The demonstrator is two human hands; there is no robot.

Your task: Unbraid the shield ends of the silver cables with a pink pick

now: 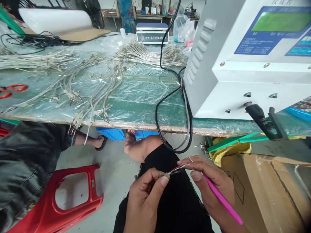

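Vivid pink colours the slim tool (222, 201) at near right; the thin wires (176, 169) beside it show red, green and white. The stool (94, 200) at near left is red, the scissor handles (25, 87) at left orange. Under clear film, the tabletop (136, 108) is green. The right-hand machine (257, 77) is white, its panel (257, 47) blue (the screen (282, 22) lime green). A far garment (127, 14) is patterned in mottled blue.

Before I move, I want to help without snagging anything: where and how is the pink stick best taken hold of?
Probably pinch the pink stick by its rear end, coming from above, on the person's near side. The slim shaft slants back across the right hand, leaving that end uncovered, while its front sits nearer the thin wires.
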